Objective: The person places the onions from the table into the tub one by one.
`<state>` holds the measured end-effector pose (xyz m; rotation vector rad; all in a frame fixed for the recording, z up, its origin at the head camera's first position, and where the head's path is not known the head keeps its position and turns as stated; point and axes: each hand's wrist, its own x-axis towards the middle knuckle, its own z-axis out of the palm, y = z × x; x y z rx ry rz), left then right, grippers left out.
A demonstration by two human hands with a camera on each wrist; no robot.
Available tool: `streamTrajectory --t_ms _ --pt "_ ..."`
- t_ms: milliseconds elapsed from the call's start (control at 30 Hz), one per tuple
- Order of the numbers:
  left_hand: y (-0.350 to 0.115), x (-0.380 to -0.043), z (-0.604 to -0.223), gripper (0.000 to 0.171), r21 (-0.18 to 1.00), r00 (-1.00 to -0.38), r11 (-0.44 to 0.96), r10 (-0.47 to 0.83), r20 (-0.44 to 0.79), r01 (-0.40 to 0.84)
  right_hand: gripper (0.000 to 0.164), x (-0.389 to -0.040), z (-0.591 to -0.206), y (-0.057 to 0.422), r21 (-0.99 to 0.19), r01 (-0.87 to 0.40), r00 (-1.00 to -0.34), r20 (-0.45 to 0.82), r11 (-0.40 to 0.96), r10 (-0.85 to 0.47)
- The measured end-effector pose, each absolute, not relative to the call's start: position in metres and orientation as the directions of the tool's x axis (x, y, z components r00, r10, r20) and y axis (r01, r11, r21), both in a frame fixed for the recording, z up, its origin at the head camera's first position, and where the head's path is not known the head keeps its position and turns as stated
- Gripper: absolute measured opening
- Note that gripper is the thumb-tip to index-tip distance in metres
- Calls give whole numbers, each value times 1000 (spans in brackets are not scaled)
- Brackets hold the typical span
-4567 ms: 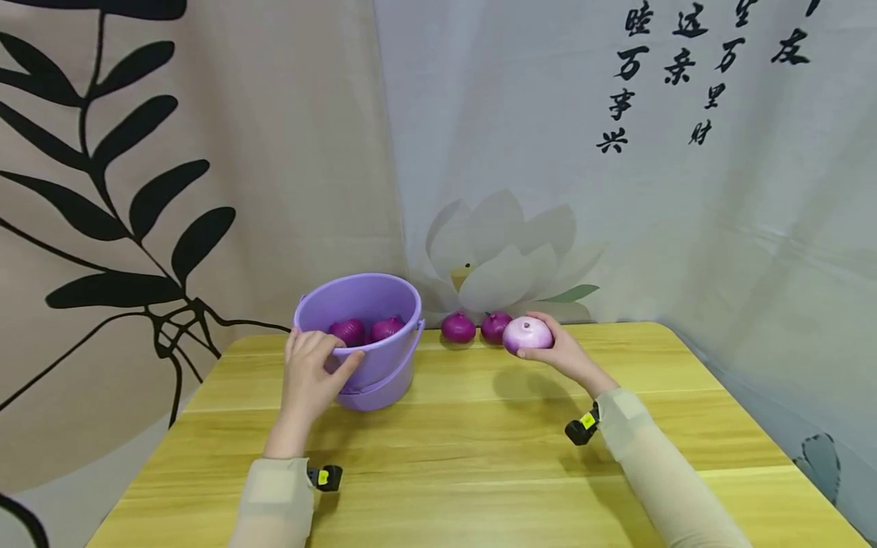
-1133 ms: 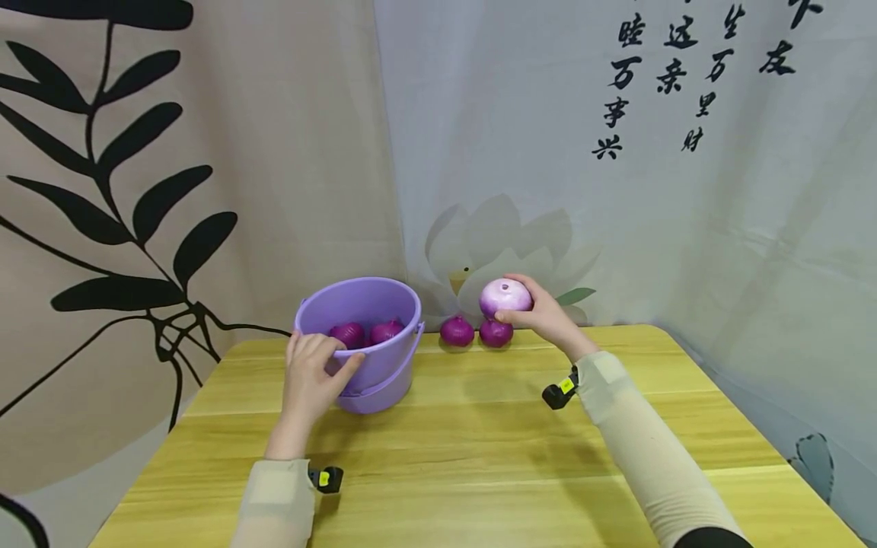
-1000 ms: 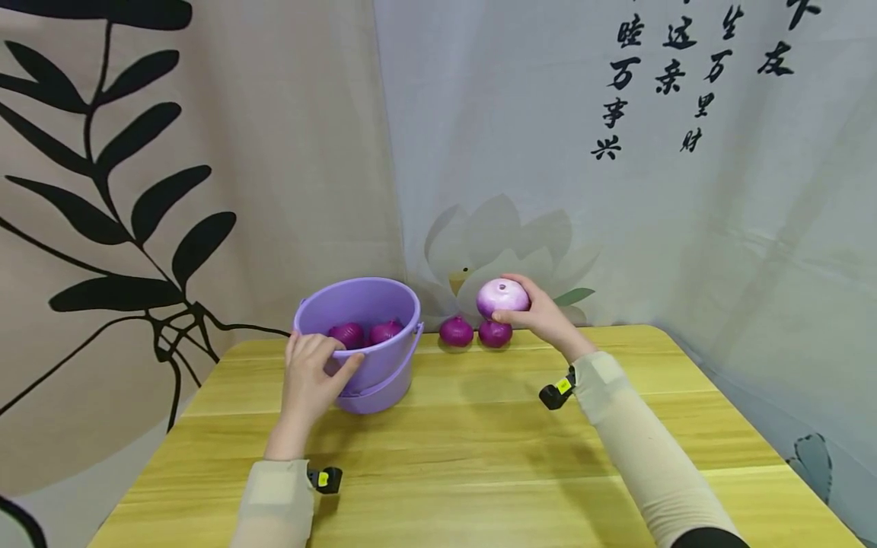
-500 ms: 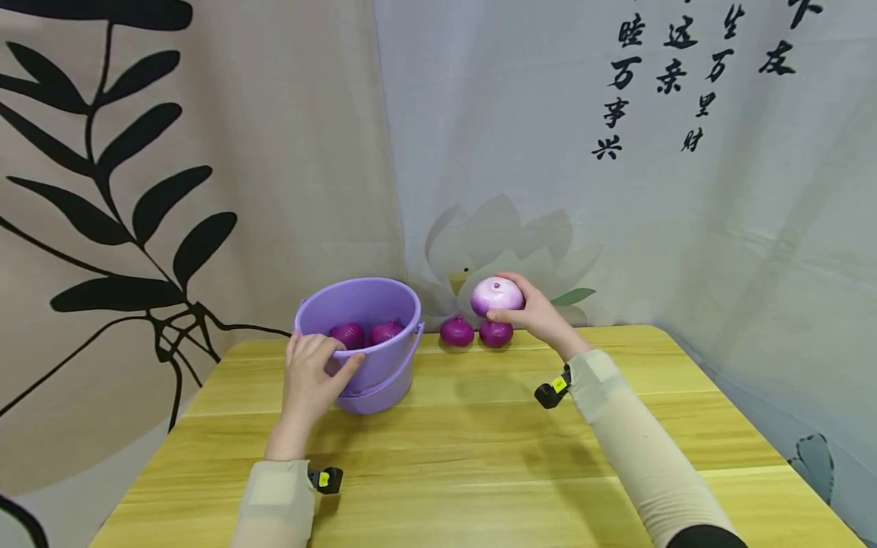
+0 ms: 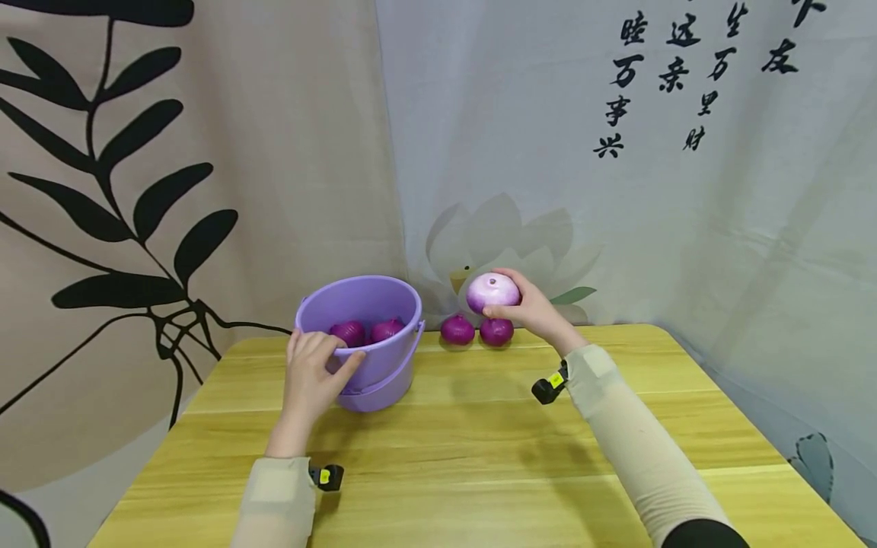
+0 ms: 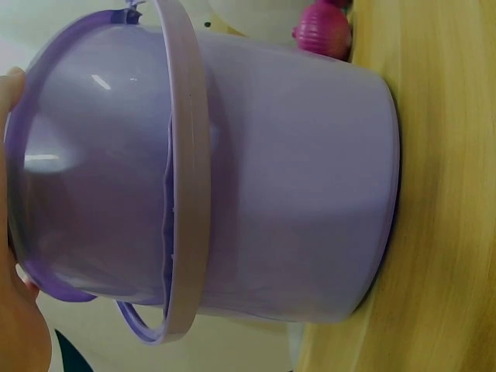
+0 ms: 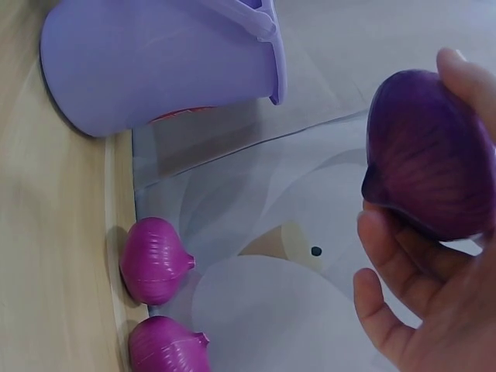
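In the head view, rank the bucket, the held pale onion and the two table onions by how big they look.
1. Bucket
2. Pale onion in the right hand; nearness to the camera may enlarge it
3. Left table onion and right table onion: they look alike, so unranked

Left hand [image 6: 23, 325] gripping purple bucket [image 6: 302, 178] at rim [image 6: 58, 287]; handle [image 6: 191, 194] hanging across bucket's side; bucket standing on wooden table [image 6: 446, 201]; pink onion [image 6: 324, 31] sitting behind, partly showing.
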<state>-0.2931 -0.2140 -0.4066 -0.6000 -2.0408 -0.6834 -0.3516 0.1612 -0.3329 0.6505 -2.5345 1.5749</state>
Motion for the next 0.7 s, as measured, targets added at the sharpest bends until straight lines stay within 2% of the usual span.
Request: streamTrajectory --t_ms 367,700 --pt "-215 -293 -407 25 243 -504 734 154 850 634 73 -353 -332 155 -833 -425 -891 316 355 -326" --pt "-214 -293 -406 25 240 -504 738 155 849 631 76 -349 -327 147 -845 -404 -895 286 351 -342"
